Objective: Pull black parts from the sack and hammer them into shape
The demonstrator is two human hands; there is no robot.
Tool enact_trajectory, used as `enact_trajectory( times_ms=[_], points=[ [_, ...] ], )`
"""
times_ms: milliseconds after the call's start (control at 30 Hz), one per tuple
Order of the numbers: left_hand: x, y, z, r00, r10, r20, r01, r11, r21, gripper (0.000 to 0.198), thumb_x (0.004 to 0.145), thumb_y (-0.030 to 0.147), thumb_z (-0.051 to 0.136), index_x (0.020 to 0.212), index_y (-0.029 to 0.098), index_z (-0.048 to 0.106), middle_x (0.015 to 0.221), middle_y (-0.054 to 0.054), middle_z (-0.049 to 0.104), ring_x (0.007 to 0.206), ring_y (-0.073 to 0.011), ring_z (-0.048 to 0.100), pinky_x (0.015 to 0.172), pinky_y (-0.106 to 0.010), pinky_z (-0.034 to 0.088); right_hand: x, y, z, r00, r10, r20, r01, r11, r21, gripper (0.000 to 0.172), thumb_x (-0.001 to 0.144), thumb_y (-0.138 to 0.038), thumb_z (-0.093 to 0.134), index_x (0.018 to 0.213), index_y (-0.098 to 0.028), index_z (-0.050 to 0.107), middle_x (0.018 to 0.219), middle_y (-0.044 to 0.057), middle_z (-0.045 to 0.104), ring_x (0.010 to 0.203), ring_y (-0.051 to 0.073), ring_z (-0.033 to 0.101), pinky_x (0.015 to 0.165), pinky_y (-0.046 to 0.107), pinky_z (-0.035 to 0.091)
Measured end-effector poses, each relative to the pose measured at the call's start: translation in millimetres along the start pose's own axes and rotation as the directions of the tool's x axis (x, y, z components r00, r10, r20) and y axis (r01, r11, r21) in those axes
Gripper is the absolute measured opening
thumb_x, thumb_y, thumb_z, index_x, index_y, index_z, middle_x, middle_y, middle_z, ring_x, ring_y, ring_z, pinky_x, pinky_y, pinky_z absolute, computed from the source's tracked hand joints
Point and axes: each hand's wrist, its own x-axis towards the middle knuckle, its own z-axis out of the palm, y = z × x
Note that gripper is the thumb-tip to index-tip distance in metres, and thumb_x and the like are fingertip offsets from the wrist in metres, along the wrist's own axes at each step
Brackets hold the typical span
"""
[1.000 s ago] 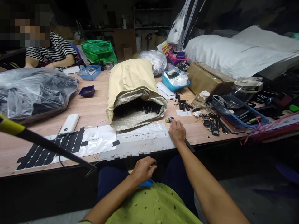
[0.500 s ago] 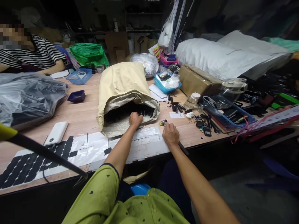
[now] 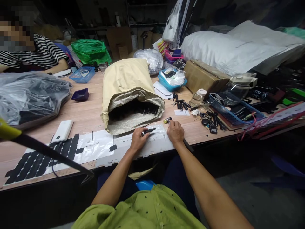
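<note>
My left hand (image 3: 137, 139) rests on a white sheet (image 3: 152, 141) at the table's front edge and pinches a small black stick-like part (image 3: 149, 130). My right hand (image 3: 175, 132) lies just to its right, closed round a long black tool whose yellow tip (image 3: 167, 120) points away from me and whose handle sticks out behind the wrist. Directly beyond both hands lies a tan sack (image 3: 128, 92) on its side, its mouth open toward me with many black parts inside.
A person in a striped shirt (image 3: 40, 55) sits at the far left. A plastic-wrapped bundle (image 3: 30, 95), white power bank (image 3: 62, 130) and sheet of black pads (image 3: 40, 162) lie left; loose black parts (image 3: 182, 105), a blue tray (image 3: 234, 111) and cardboard box (image 3: 205, 78) lie right.
My left hand came up from my lap, reached into the sack's mouth, then drew back to the white sheet holding a black part. My right hand stayed put.
</note>
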Motion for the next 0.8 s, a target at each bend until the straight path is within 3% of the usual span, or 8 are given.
enact_trajectory(
  times_ms=[133,467,667,800],
  points=[
    [-18,2,10.6,0.996,0.021,0.092,-0.024,0.999,0.027,0.016,0.082,0.021,0.069,0.097,0.024,0.073,0.093,-0.003,0.068,0.092,-0.0208,0.057,0.085,-0.034,0.047,1,0,-1,1.0,0.005,0.002,-0.005,1.0,0.002,0.029,0.094,-0.02,0.042,0.114,-0.016,0.063,0.092,0.011,0.056,0.086,0.022,0.049,0.066,0.031,0.031],
    [-14,1,10.5,0.995,-0.015,0.101,0.013,1.0,0.023,0.018,0.079,0.017,0.069,0.095,0.024,0.075,0.089,-0.003,0.063,0.093,-0.0205,0.056,0.085,-0.034,0.047,3,4,-9,0.999,-0.004,0.043,0.001,0.997,0.077,0.032,0.093,-0.02,0.045,0.116,-0.016,0.066,0.094,0.012,0.059,0.087,0.022,0.052,0.066,0.03,0.035],
    [-12,6,12.2,0.991,-0.077,0.106,0.079,0.997,-0.014,0.02,0.075,0.014,0.07,0.092,0.023,0.075,0.089,-0.003,0.064,0.095,-0.0208,0.057,0.086,-0.034,0.047,7,9,-32,0.99,0.063,0.125,-0.1,0.942,0.32,0.033,0.088,-0.02,0.049,0.115,-0.021,0.069,0.101,0.01,0.065,0.086,0.021,0.059,0.069,0.03,0.043],
    [-11,8,15.0,0.991,-0.089,0.096,0.09,0.996,0.0,0.019,0.075,0.013,0.069,0.09,0.024,0.074,0.089,-0.002,0.064,0.095,-0.0212,0.056,0.087,-0.035,0.047,-13,0,-56,0.995,-0.059,0.079,0.002,0.811,0.586,0.033,0.09,-0.025,0.047,0.114,-0.022,0.07,0.104,0.009,0.069,0.089,0.021,0.063,0.078,0.032,0.051]
  ],
)
